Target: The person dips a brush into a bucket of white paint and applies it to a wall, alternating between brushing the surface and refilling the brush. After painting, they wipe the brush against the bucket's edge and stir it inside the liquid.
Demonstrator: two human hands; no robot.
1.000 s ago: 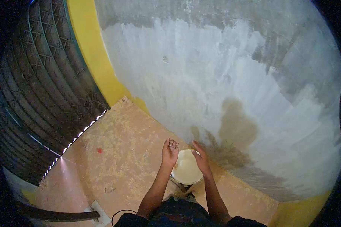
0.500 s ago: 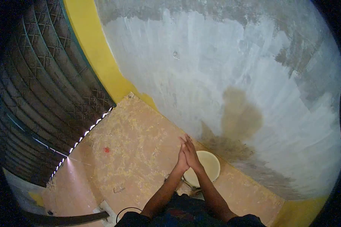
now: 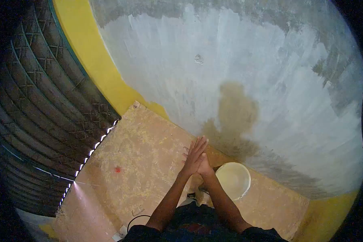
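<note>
Wall (image 3: 230,60) fills most of what I see, grey with a big patch of white on it and a brown stain (image 3: 234,117) low down; a yellow strip (image 3: 88,60) runs along its left edge; left of that is a dark metal shutter (image 3: 36,101) with light peeping under it. Floor (image 3: 141,161) below is sandy brown and speckled, with a tiny red spot (image 3: 117,170) on the left part.

A pale round bucket (image 3: 233,180) sits on the floor close to the foot of the wall, just beside my right wrist and on the right of my hands; I am not touching it.

My left hand (image 3: 194,153) and my right hand (image 3: 207,166) are flat, fingers straight, pressed palm to palm; they hold nothing.

I think the bucket is plastic, so light and a bit bendy; I cannot tell if something is inside, and then it would be heavier and could slop. I see no handle, so the rim looks like the best place to grab, one hand on each side.
</note>
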